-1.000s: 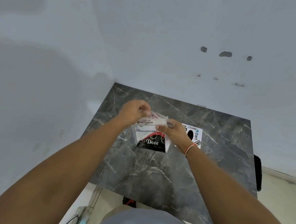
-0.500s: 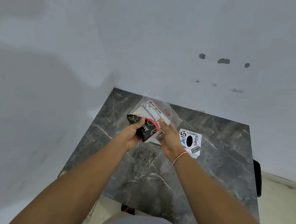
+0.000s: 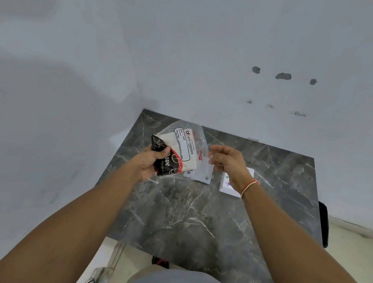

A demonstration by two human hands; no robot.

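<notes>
My left hand (image 3: 151,163) grips the black printed end of a tissue packet (image 3: 180,149) and holds it tilted above the dark marble table (image 3: 197,219). The packet is clear plastic with a white label reading "BIG TISSUES" and a black and red band. A pale flap with two small holes (image 3: 198,175) hangs from its lower right corner. My right hand (image 3: 228,164), with a thread band at the wrist, has its fingers curled at the flap's upper edge and pinches the clear plastic there.
A white card with small stickers (image 3: 231,186) lies on the table, partly under my right wrist. The table stands in a corner, with walls behind it and to its left. A dark object (image 3: 323,226) sticks out past the table's right edge.
The packet has turned so its label faces up and right. My right hand slid from the packet's body out to its right edge. The card's printed side is now covered by my wrist.
</notes>
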